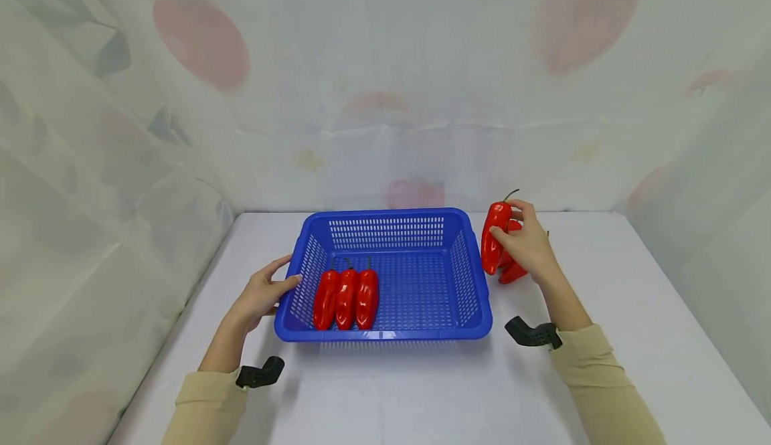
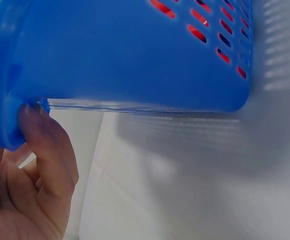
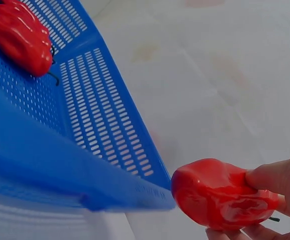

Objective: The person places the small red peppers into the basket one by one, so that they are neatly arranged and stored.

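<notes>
You hold one pepper (image 1: 494, 221) just beside the basket's (image 1: 385, 335) right rim, toward the counter's (image 1: 337, 398) far edge, your right hand's (image 1: 529, 241) fingers pinching it against the thumb. More peppers (image 1: 513, 272) lie below that hand. Your left hand (image 1: 260, 296) grips the basket's left rim; three peppers (image 1: 346, 300) line its near left corner.

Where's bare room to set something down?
Bare: inside the blue basket, right of its three peppers; table in front of the basket, and right of the right hand. Crowded: just right of the basket, where that hand holds a pepper by others.
</notes>
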A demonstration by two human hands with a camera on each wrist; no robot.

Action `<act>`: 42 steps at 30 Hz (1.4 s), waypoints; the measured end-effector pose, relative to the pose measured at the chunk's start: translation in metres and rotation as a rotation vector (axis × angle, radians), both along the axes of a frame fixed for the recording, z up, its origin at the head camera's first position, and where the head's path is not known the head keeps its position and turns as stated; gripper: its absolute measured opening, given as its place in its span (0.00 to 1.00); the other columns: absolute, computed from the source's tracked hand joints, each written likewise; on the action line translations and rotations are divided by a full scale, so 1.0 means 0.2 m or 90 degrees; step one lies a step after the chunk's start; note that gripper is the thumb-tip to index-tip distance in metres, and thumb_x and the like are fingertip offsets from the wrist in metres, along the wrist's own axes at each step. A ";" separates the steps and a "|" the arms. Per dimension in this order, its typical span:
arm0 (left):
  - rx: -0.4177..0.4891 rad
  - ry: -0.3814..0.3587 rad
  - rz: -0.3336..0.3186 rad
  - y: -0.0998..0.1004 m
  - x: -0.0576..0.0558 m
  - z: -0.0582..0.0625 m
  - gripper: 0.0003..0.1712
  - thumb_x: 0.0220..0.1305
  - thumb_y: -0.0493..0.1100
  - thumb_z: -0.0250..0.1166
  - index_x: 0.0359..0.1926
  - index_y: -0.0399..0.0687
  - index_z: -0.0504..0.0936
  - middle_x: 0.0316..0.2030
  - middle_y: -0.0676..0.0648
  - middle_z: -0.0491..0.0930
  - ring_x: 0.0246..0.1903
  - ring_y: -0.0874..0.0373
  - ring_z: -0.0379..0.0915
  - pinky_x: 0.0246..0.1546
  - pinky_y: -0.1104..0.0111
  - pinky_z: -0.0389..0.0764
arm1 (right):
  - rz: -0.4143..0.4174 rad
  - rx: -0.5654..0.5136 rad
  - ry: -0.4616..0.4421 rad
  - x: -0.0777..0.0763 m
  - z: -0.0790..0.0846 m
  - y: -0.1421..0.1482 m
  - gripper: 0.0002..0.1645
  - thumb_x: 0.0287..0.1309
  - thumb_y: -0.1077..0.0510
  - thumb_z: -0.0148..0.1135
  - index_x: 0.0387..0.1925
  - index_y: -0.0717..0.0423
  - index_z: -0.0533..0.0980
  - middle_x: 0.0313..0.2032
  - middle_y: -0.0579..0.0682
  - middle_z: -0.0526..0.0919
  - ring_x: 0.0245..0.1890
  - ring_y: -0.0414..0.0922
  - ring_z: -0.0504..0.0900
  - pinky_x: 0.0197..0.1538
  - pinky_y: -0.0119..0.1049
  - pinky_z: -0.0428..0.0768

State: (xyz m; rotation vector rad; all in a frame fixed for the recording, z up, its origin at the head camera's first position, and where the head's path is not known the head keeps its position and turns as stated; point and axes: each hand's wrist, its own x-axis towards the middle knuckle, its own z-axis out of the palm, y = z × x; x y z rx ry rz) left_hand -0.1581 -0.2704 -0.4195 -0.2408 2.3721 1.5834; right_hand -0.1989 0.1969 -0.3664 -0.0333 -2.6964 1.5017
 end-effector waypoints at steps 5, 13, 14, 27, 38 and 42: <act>0.005 -0.001 -0.003 0.00 0.00 0.01 0.41 0.61 0.52 0.60 0.70 0.55 0.52 0.46 0.32 0.77 0.31 0.50 0.82 0.30 0.55 0.83 | 0.019 0.010 -0.010 -0.01 0.00 -0.05 0.42 0.59 0.54 0.58 0.68 0.50 0.48 0.63 0.64 0.60 0.47 0.59 0.73 0.37 0.47 0.82; 0.013 0.003 -0.006 0.00 0.01 0.02 0.41 0.61 0.52 0.60 0.71 0.55 0.51 0.46 0.31 0.77 0.31 0.49 0.82 0.30 0.55 0.83 | 0.054 -0.006 -0.006 -0.03 0.00 -0.13 0.41 0.59 0.54 0.58 0.68 0.51 0.48 0.63 0.63 0.60 0.47 0.58 0.77 0.41 0.48 0.82; 0.013 0.005 -0.010 0.00 0.01 0.02 0.41 0.62 0.52 0.60 0.71 0.54 0.51 0.46 0.31 0.77 0.31 0.49 0.82 0.30 0.55 0.83 | 0.058 -0.007 -0.004 -0.03 0.00 -0.14 0.41 0.59 0.55 0.58 0.67 0.51 0.49 0.63 0.62 0.61 0.46 0.57 0.78 0.41 0.47 0.82; 0.011 -0.004 -0.002 0.00 0.00 0.00 0.41 0.61 0.53 0.61 0.70 0.56 0.52 0.46 0.32 0.77 0.32 0.49 0.82 0.30 0.55 0.83 | 0.087 0.019 0.021 -0.06 -0.03 -0.25 0.39 0.57 0.56 0.59 0.65 0.55 0.53 0.61 0.63 0.64 0.43 0.58 0.79 0.41 0.47 0.82; 0.002 -0.007 -0.003 -0.01 -0.01 -0.01 0.41 0.61 0.53 0.60 0.70 0.56 0.52 0.47 0.32 0.77 0.32 0.49 0.82 0.31 0.55 0.83 | 0.129 0.028 0.014 -0.09 -0.03 -0.33 0.39 0.57 0.57 0.59 0.65 0.56 0.53 0.60 0.63 0.65 0.43 0.57 0.78 0.41 0.48 0.82; 0.002 -0.008 0.000 -0.01 -0.01 -0.01 0.41 0.61 0.53 0.60 0.70 0.56 0.52 0.46 0.32 0.77 0.31 0.49 0.82 0.31 0.55 0.83 | 0.141 0.036 0.016 -0.10 -0.04 -0.36 0.39 0.56 0.58 0.60 0.65 0.56 0.54 0.59 0.64 0.66 0.46 0.58 0.77 0.42 0.49 0.81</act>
